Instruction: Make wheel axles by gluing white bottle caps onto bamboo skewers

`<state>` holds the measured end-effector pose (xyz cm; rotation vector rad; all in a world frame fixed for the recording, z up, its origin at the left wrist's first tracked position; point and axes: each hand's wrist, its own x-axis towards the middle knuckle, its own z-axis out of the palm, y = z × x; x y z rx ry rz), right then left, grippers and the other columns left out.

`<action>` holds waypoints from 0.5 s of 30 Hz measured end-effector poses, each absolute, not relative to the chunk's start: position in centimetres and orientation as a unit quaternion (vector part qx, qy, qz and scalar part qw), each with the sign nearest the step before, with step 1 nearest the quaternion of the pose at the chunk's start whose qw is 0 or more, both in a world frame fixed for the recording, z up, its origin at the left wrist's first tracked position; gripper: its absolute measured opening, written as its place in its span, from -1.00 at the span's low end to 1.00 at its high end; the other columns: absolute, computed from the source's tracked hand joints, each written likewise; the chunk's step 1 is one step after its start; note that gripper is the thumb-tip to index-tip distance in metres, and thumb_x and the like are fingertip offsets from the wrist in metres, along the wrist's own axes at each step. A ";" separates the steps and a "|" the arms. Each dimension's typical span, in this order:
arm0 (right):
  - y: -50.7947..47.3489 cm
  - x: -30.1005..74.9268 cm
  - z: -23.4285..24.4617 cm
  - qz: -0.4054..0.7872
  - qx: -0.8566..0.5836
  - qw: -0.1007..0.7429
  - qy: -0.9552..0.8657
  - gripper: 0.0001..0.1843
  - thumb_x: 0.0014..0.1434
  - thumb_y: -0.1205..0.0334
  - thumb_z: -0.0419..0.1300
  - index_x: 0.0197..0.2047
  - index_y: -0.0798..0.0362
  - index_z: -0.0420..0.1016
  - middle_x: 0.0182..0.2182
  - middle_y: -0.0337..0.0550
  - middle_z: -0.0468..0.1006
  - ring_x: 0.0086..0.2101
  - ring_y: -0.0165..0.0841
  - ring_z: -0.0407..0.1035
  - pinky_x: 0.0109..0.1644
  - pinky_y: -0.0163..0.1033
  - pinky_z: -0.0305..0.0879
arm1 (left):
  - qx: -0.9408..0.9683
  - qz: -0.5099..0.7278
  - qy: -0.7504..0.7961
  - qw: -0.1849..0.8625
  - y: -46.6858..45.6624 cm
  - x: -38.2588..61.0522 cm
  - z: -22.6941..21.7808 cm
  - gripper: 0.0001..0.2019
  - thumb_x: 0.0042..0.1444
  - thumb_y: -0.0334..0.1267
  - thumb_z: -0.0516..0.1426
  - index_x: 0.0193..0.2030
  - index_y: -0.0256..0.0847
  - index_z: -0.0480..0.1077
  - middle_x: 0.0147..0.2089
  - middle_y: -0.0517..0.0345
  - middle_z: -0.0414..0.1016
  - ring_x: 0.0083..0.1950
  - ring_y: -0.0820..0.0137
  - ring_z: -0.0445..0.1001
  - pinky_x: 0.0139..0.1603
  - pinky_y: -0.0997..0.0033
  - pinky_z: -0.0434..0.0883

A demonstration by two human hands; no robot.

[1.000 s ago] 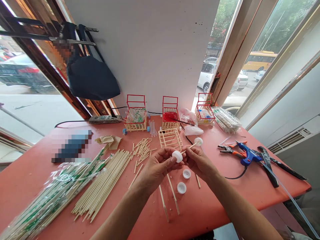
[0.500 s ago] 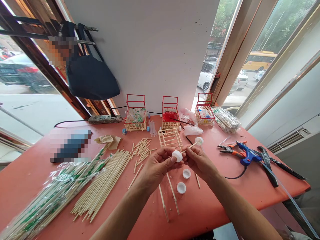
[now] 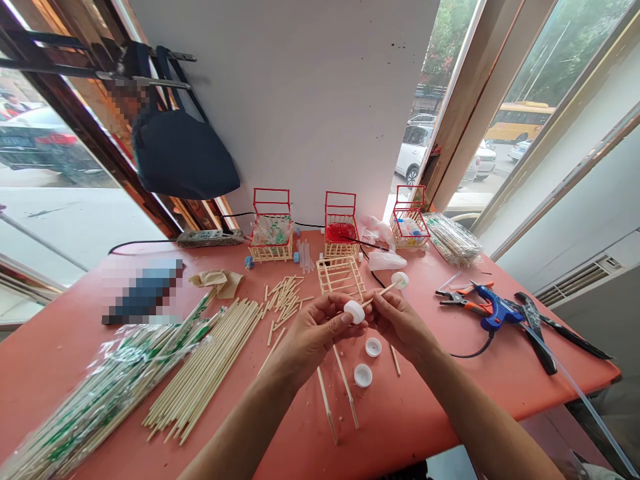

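Between thumb and fingers, my left hand (image 3: 320, 327) pinches a white bottle cap (image 3: 355, 311) at the near end of a wooden stick (image 3: 388, 288). My right hand (image 3: 400, 321) grips that stick along its length; a second white cap (image 3: 400, 280) sits on its far end. Just beyond my hands lies a small stick frame (image 3: 341, 275), partly hidden by my fingers. Two loose white caps, one nearer (image 3: 363, 375) and one farther (image 3: 373, 347), rest below my right hand. Two thin sticks (image 3: 345, 387) lie below my left hand.
Cut stick pieces (image 3: 285, 299), long sticks (image 3: 205, 367) and a plastic-wrapped bundle (image 3: 115, 380) lie left. Several small carts with red handles, including one (image 3: 271, 240), stand by the wall. At right are pliers (image 3: 463, 299), a blue glue gun (image 3: 497, 310) and black-handled cutters (image 3: 537, 327).
The stick and its far cap have shifted very slightly to the right. Both hands keep nearly the same position and hold.
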<state>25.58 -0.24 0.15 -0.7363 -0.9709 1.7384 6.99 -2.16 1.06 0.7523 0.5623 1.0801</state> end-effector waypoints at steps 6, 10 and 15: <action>-0.1 25.6 0.1 0.707 -0.306 0.501 -0.394 -0.60 0.06 -0.11 0.51 -0.23 0.04 0.69 -0.45 -0.24 0.60 -0.46 -0.45 0.38 -0.32 -0.30 0.30 | 0.354 0.489 0.270 0.750 -2.0 6.9 0.9 -0.69 -0.03 -0.20 0.49 -0.20 -0.24 0.57 -0.13 0.00 0.72 -0.19 0.31 0.69 -0.10 0.35 0.60; -0.1 25.6 0.1 0.703 -0.307 0.505 -0.396 -0.61 0.08 -0.11 0.50 -0.24 0.04 0.69 -0.47 -0.24 0.60 -0.45 -0.44 0.39 -0.32 -0.30 0.30 | 0.350 0.490 0.269 0.752 -2.0 6.8 0.8 -0.69 -0.03 -0.20 0.50 -0.18 -0.23 0.59 -0.15 0.03 0.73 -0.19 0.33 0.69 -0.08 0.36 0.60; -0.2 25.6 0.2 0.696 -0.310 0.510 -0.400 -0.63 0.06 -0.10 0.51 -0.26 0.03 0.69 -0.48 -0.26 0.59 -0.46 -0.46 0.40 -0.31 -0.32 0.32 | 0.349 0.491 0.263 0.754 -1.9 6.7 0.7 -0.71 0.00 -0.23 0.48 -0.16 -0.22 0.61 -0.08 0.02 0.73 -0.20 0.38 0.69 -0.11 0.43 0.59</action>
